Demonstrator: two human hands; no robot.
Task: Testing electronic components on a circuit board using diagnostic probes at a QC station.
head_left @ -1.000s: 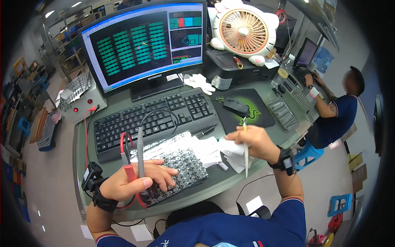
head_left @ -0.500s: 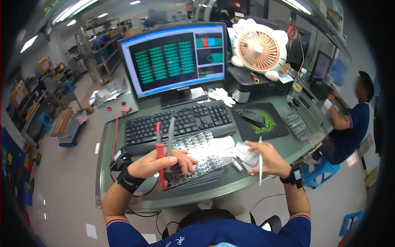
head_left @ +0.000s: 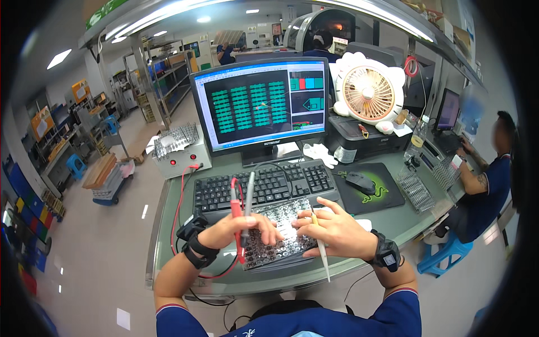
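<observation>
My left hand (head_left: 227, 231) holds a pair of test probes, a red probe (head_left: 236, 210) and a grey probe (head_left: 249, 194), with thumb and fingers closed round them. Both stand nearly upright over a shiny, silvery panel of circuit boards (head_left: 264, 253), and the fingertips rest at its surface. At the panel's right part, my right hand (head_left: 351, 236) grips a slim pen-like stick (head_left: 322, 255), whitish with a yellowish upper part. Its fingers reach onto the panel. More flat sheets lie stacked under the panel; the hands partly cover it.
Behind the panel lies a black keyboard (head_left: 264, 185), with a monitor (head_left: 258, 106) beyond. A mouse (head_left: 360, 182) sits on a dark mat to the right. A red-lit box (head_left: 182, 160) stands left, its red cable on the desk. A co-worker (head_left: 488, 180) sits at right.
My right hand has moved left with the stick, from beside the panel onto it. My left hand keeps the probes over the panel. The view has tilted up, showing more of the room.
</observation>
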